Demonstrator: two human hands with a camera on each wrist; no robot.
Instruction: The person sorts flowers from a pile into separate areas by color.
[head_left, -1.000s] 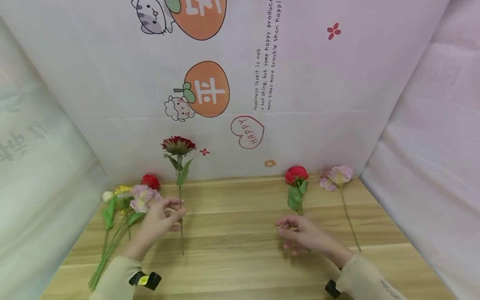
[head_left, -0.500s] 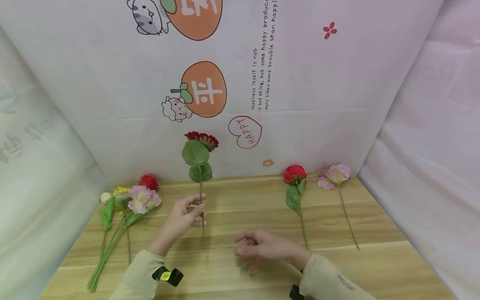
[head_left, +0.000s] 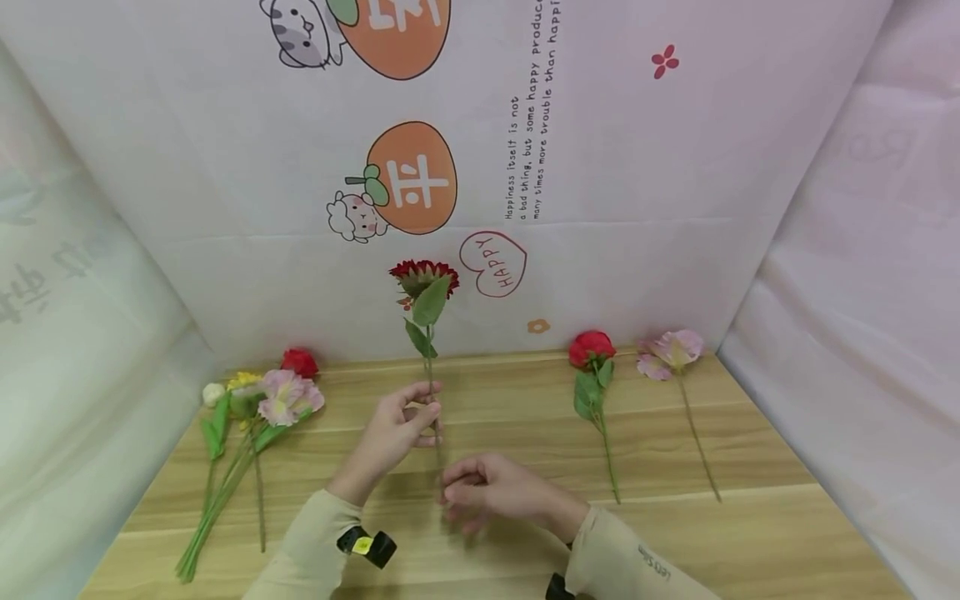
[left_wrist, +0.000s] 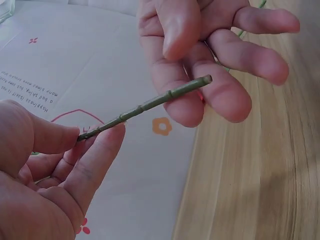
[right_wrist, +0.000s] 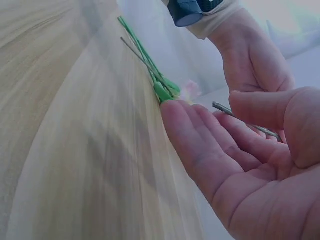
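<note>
My left hand (head_left: 393, 425) pinches the green stem of a dark red flower (head_left: 425, 277) between thumb and fingers, holding it upright with the bloom on top. Two green leaves hang below the bloom. In the left wrist view the lower stem (left_wrist: 150, 103) sticks out past the left fingertips toward my right hand (left_wrist: 200, 60). There the stem's cut end overlaps the right fingers, while the right thumb stands apart from it. The right wrist view shows the right palm (right_wrist: 250, 185) with loosely bent fingers, the stem end (right_wrist: 222, 109) showing just beyond them.
On the table's left lies a bunch with a pink flower (head_left: 283, 398), a white bud (head_left: 213, 394), yellow petals (head_left: 244, 381) and a red flower (head_left: 300, 363). To the right lie a red rose (head_left: 592, 350) and a pink flower (head_left: 678, 350). A printed cloth wall (head_left: 600, 167) rises behind.
The left hand has carried the dark red flower rightward toward the middle, and the flower has turned. My right hand has moved left from beside the rose to the stem's lower end.
</note>
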